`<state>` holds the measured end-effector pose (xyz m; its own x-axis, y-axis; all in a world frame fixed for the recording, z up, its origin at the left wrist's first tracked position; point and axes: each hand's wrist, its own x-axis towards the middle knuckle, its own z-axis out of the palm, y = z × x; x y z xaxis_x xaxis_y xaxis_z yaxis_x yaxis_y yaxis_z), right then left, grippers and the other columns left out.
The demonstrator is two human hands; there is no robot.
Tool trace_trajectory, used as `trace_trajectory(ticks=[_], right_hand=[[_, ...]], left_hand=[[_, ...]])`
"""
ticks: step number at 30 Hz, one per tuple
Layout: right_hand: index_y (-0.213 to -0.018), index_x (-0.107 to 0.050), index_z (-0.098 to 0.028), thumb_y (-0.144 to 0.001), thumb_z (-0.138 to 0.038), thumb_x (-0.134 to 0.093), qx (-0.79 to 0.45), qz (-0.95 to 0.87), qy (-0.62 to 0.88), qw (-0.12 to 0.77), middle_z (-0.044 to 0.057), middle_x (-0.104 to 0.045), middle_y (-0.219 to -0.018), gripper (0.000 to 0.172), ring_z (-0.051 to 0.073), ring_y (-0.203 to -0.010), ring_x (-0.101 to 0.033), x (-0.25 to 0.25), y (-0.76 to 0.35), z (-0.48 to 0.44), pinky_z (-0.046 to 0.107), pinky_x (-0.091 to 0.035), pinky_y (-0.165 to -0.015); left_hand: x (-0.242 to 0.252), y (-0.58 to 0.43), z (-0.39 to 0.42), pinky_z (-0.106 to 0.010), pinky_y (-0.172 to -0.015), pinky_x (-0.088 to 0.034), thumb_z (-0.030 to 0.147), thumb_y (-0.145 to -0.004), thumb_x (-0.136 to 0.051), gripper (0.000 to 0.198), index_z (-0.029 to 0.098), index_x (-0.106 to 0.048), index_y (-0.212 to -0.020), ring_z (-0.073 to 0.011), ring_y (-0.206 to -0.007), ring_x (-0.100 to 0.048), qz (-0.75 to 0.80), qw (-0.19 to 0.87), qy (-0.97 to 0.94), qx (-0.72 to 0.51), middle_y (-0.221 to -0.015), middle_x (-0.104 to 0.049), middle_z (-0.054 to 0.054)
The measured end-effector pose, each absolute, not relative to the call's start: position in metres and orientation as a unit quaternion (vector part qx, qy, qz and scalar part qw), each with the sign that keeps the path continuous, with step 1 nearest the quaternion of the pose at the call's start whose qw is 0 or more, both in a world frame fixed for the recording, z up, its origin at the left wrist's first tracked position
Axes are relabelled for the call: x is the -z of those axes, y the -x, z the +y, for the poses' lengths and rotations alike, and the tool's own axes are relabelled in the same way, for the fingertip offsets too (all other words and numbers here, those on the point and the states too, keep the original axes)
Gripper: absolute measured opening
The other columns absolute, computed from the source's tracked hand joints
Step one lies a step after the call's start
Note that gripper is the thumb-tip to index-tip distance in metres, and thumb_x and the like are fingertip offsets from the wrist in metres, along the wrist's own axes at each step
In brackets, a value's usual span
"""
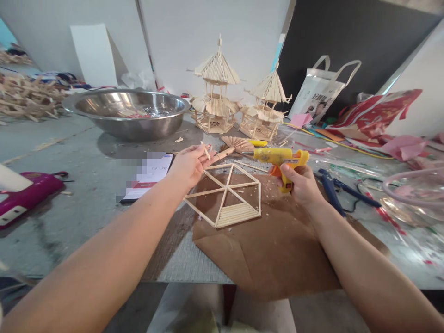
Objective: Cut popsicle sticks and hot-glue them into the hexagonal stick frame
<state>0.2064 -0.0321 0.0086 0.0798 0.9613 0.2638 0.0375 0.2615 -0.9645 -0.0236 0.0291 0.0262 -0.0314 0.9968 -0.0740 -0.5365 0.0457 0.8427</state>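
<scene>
A short pale wooden stick (207, 153) is pinched in the fingers of my left hand (189, 165), above the far left edge of a hexagonal stick frame. My right hand (301, 182) grips a yellow hot glue gun (274, 155) by its handle, nozzle pointing left toward the stick. The hexagonal frame (227, 187) lies flat below both hands, with spokes meeting at its middle. Several parallel sticks (237, 214) fill its near section; other sections show bare spokes. Brown paper (263, 259) lies under part of the frame.
Two stick pagodas (218, 92) stand behind, beside a steel bowl (138, 113). A phone (152, 173) lies left of the frame. Blue-handled pliers (342, 187) rest right of my right hand. A purple power strip (31, 194) is at far left; a yellow cutter (258, 143) lies behind the glue gun.
</scene>
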Motion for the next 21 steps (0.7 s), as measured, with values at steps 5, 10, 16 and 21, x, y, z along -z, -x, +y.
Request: trace_trajectory(ticks=[5, 10, 16, 21], right_hand=[[-0.077, -0.054, -0.021, -0.063, -0.047, -0.059, -0.365, -0.552, 0.458, 0.593, 0.002, -0.063, -0.078, 0.03, 0.009, -0.044, -0.048, -0.008, -0.207, -0.03, 0.024, -0.04, -0.042], [-0.075, -0.056, -0.02, -0.065, -0.044, -0.059, -0.367, -0.586, 0.443, 0.57, 0.002, -0.064, -0.075, 0.026, 0.008, -0.04, -0.045, -0.012, -0.204, -0.035, 0.025, -0.041, -0.041], [-0.073, -0.058, -0.02, -0.065, -0.039, -0.06, -0.275, -0.662, 0.454, 0.53, 0.002, -0.06, -0.065, 0.021, 0.013, -0.053, -0.052, -0.009, -0.195, -0.042, 0.028, -0.045, -0.052], [-0.087, -0.057, -0.021, -0.069, -0.031, -0.058, -0.206, -0.731, 0.392, 0.519, 0.004, -0.061, -0.086, 0.021, 0.017, -0.077, -0.057, 0.0, -0.198, -0.039, 0.029, -0.045, -0.069]], left_hand=[[-0.022, 0.025, 0.03, -0.026, -0.066, -0.048, 0.013, -0.069, -0.056, 0.014, 0.011, -0.049, -0.057, -0.0098, -0.061, -0.059, 0.424, 0.568, -0.356, -0.608, -0.055, -0.052, 0.001], [-0.019, 0.024, 0.025, -0.019, -0.048, -0.043, 0.021, -0.063, -0.064, 0.014, 0.012, -0.053, -0.059, -0.0049, -0.046, -0.05, 0.388, 0.576, -0.414, -0.589, -0.055, -0.054, 0.002], [-0.022, 0.017, 0.015, -0.015, -0.038, -0.038, 0.02, -0.07, -0.057, 0.012, 0.011, -0.054, -0.062, -0.0042, -0.04, -0.046, 0.37, 0.67, -0.396, -0.507, -0.049, -0.05, 0.003], [-0.024, 0.015, 0.012, -0.014, -0.037, -0.038, 0.014, -0.076, -0.049, 0.014, 0.01, -0.054, -0.064, -0.0037, -0.039, -0.046, 0.364, 0.696, -0.364, -0.5, -0.048, -0.05, 0.002]])
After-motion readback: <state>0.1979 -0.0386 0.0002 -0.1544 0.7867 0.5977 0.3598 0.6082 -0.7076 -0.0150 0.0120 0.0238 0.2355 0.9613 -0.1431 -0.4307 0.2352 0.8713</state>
